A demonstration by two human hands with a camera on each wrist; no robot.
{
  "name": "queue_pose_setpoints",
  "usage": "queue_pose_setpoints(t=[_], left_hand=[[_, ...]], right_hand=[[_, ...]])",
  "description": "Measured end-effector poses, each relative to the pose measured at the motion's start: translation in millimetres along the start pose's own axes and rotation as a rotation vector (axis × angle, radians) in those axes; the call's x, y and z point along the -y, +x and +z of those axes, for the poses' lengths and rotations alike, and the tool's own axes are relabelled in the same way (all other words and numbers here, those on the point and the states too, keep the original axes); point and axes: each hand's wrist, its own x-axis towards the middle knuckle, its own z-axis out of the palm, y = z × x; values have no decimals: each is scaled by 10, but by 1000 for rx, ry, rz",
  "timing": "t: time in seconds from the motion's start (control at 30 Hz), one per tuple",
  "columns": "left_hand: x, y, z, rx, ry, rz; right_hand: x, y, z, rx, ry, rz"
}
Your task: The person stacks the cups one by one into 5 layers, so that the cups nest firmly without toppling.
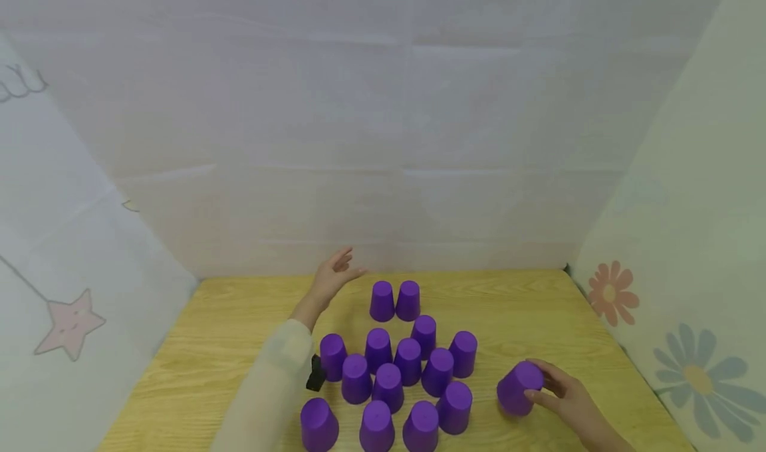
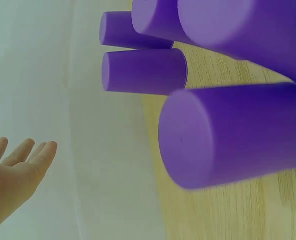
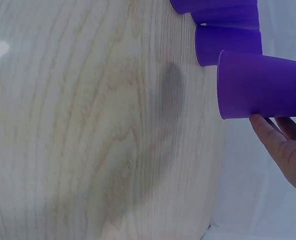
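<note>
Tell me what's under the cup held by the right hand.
Below the cup in the right hand, wooden tabletop shows; the cup's own sides hide its inside from every view.

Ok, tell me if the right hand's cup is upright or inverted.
Inverted: the cup shows its closed base uppermost in the head view.

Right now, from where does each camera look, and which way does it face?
Head: worn on the head, facing forward and down at the table and purple cups; left hand, right hand and left sleeve show.
Left wrist: on that wrist, facing cups and the pale backdrop; the left hand shows.
Right wrist: on that wrist, facing the table; the right hand shows, holding a cup.
Shared: head and right wrist both show the held cup.
</note>
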Motion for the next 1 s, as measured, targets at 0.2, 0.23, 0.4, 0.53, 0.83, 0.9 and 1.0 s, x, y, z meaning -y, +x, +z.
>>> queue_pose_setpoints(t=[0.2, 0.23, 0.4, 0.53, 0.83, 0.9, 1.0], left_hand=[[-52, -193, -130, 36, 29, 65], [-52, -235, -142, 47, 32, 72], [-26, -478, -164, 80, 20, 57], [5, -654, -165, 74, -32, 42], [35, -1024, -175, 62, -100, 39], [74, -1097, -182, 60, -120, 46], [103, -1202, -188, 62, -125, 53]], right_hand=[[26, 115, -93, -50, -27, -11], [24, 134, -106, -57, -30, -16], [15, 230, -162, -87, -52, -38], [17, 328, -183, -92, -43, -58], [28, 533, -153, -99, -14, -110], [38, 561, -144, -97, -9, -116], [42, 611, -132, -96, -15, -130]])
